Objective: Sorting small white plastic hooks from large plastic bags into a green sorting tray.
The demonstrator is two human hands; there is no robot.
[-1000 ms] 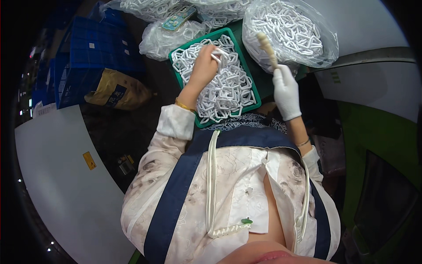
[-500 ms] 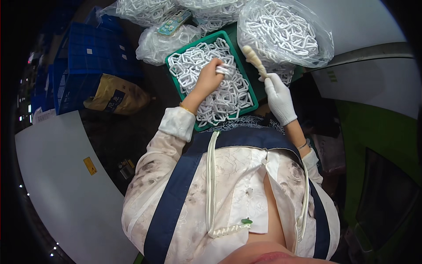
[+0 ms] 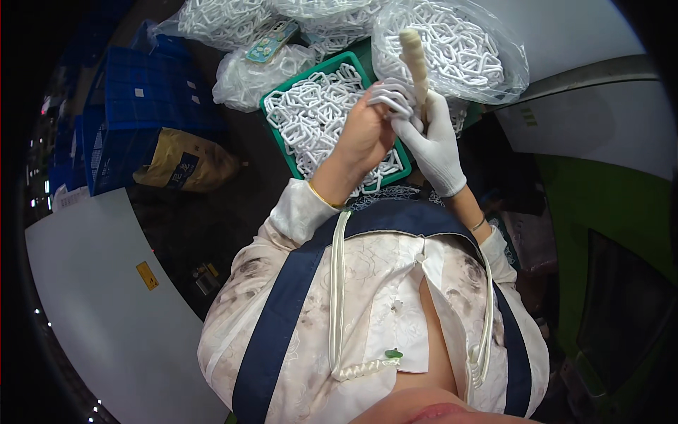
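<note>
Bare and closed, my left hand [image 3: 361, 136] pinches several white plastic loops [image 3: 390, 95] that fan out from its fingertips. My right hand [image 3: 439, 150], in a white knit glove, grips a cream-coloured stick [image 3: 412, 53], lumpy as if wrapped, that points up and away from me. The loops are right beside the lower end of the stick and the gloved fingers; whether any is around the stick is hidden. Beneath my hands, a green tray [image 3: 300, 80] is full of loose white loops [image 3: 311, 116].
Clear plastic bags of white loops [image 3: 459, 46] crowd behind the tray. A patterned flat box [image 3: 272, 44] lies on one bag. Blue crates [image 3: 152, 92] and a brown sack [image 3: 187, 162] stand at left. A pale panel [image 3: 99, 275] curves along the left side.
My left hand has lifted from the tray with white loops and moved right to the gloved hand. The stick has swung more upright, and the right hand has shifted slightly left.
</note>
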